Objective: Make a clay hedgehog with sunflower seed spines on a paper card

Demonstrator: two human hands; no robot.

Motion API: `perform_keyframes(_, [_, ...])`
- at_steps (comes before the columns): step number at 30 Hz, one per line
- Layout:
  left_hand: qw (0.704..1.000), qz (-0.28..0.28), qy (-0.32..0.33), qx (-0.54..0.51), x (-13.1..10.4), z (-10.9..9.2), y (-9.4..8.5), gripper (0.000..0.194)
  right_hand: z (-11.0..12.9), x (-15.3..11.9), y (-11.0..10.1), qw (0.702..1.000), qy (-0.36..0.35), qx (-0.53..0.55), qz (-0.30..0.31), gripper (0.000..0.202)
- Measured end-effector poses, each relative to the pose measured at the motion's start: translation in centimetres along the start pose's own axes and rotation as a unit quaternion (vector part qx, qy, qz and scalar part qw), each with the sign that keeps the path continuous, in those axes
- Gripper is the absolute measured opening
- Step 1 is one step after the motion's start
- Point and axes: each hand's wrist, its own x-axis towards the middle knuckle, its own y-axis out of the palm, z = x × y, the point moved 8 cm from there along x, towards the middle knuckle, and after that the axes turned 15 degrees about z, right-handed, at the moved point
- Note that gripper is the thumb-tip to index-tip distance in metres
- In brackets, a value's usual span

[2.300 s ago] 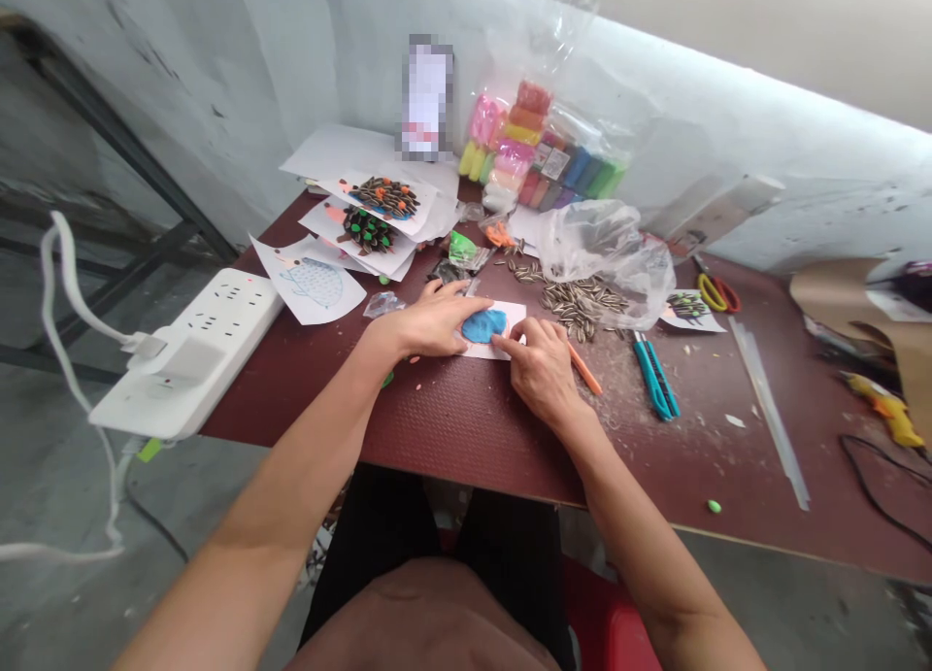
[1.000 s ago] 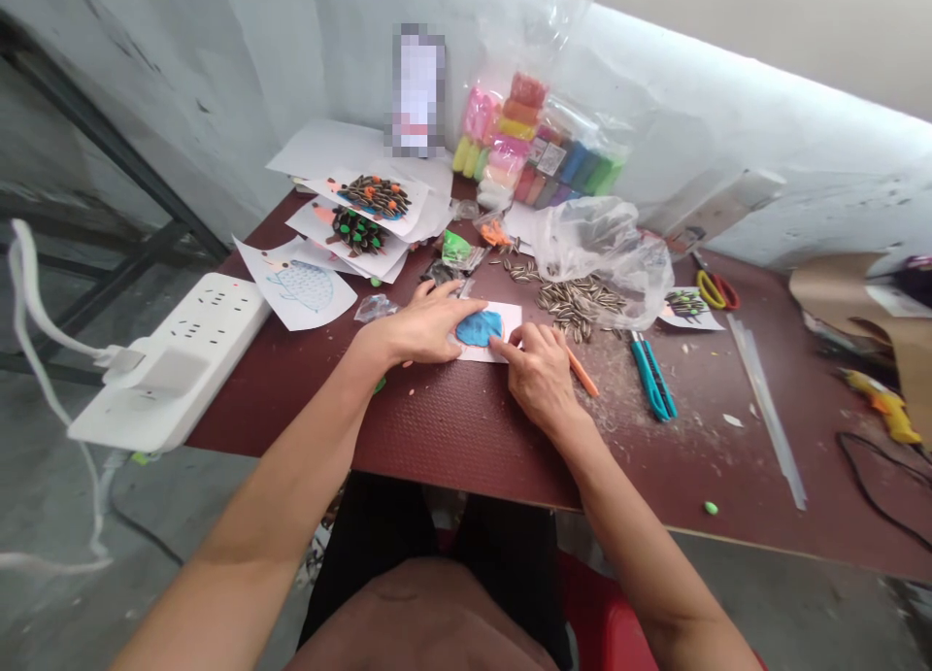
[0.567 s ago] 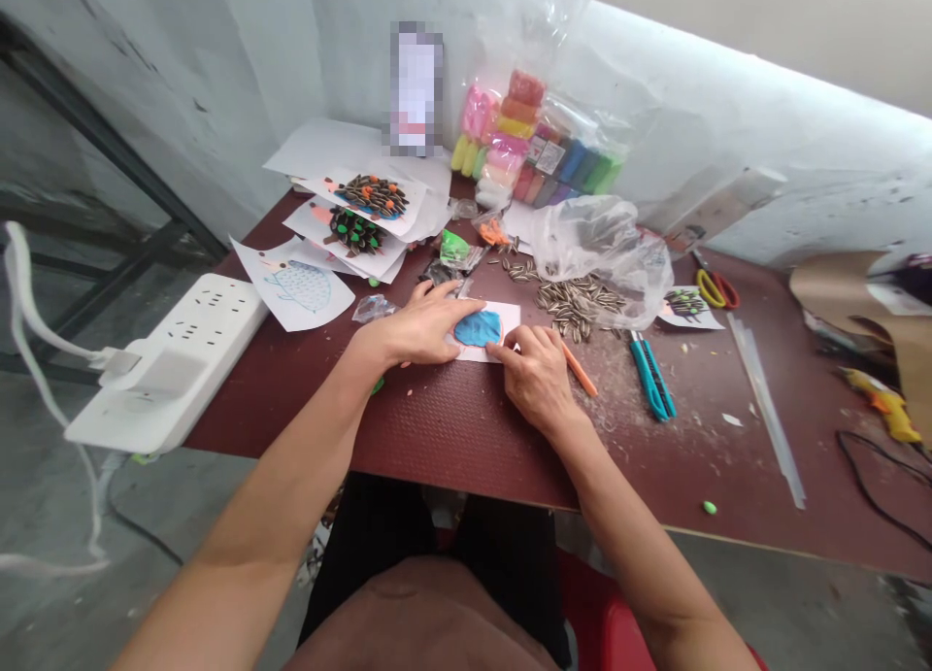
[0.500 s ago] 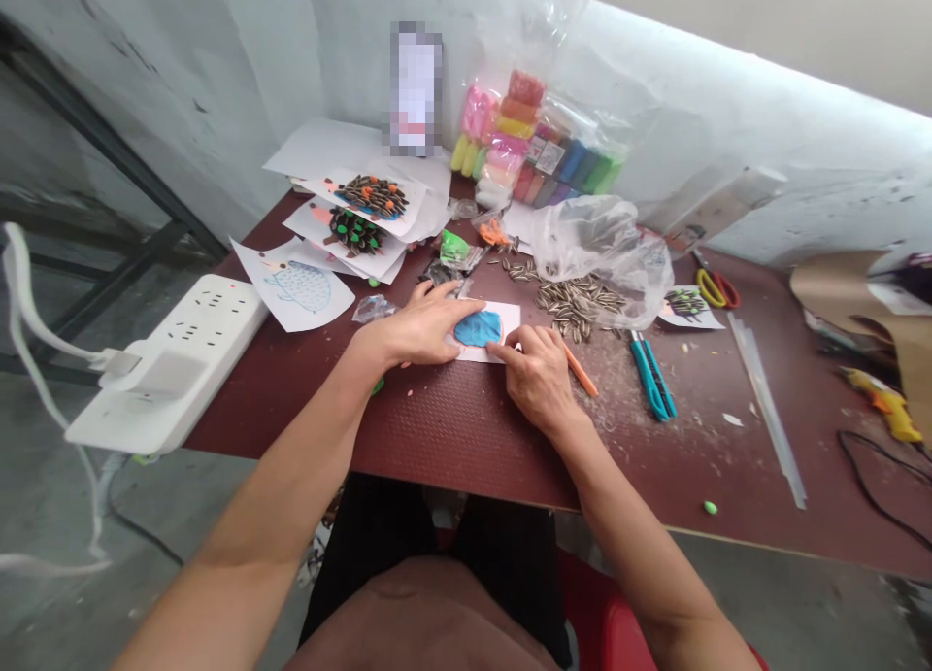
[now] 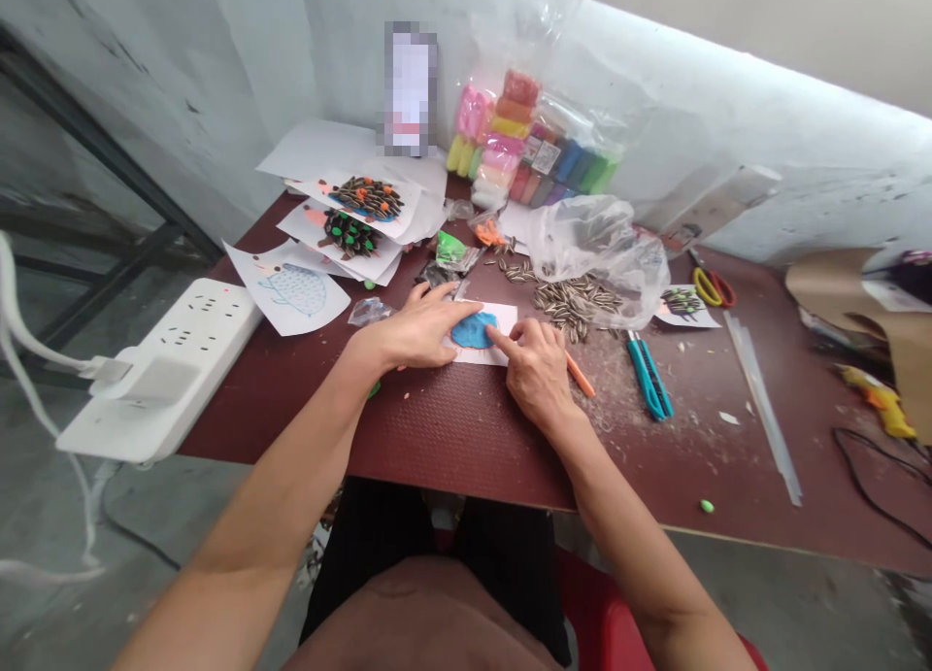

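A flat patch of blue clay lies on a small white paper card at the middle of the table. My left hand rests at the card's left side with its fingers spread, the thumb along the clay's upper left edge. With the index finger stretched out, my right hand presses on the clay's right edge; its other fingers are loosely curled, and I see nothing held in them. An orange stick-shaped tool lies just right of that hand.
Sunflower seeds spill beside a clear plastic bag. Teal scissors-like cutter, yellow-red scissors and a glue gun lie rightward. Hedgehog pictures are stacked left, near a power strip. Packed clay stands behind.
My right index finger has moved slightly up and inward over the clay's right edge, and the clay's outline there looks changed. My left hand stays in place. The view shifted slightly.
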Motion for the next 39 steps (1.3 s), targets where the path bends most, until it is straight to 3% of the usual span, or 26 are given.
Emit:
perform_keyframes(8, [1.000, -0.008, 0.003, 0.003, 0.1, 0.2, 0.1, 0.076, 0.3, -0.2, -0.1, 1.000, 0.003, -0.016, 0.015, 0.034])
perform_keyframes(13, [1.000, -0.010, -0.002, 0.001, 0.2, 0.5, 0.2, 0.075, 0.3, -0.4, -0.7, 1.000, -0.001, 0.015, -0.014, 0.039])
perform_keyframes(19, [1.000, -0.012, 0.005, 0.006, 0.2, 0.4, 0.2, 0.075, 0.7, -0.3, -0.7, 1.000, -0.019, 0.012, -0.001, 0.034])
perform_keyframes(24, [1.000, -0.007, -0.006, 0.008, 0.2, 0.3, 0.2, 0.075, -0.5, -0.4, -0.9, 0.998, 0.026, 0.035, -0.038, 0.042])
perform_keyframes(39, [1.000, -0.004, -0.002, 0.001, 0.1, 0.1, 0.2, 0.075, -0.1, 0.3, 0.2, 0.999, 0.023, 0.004, 0.030, 0.044])
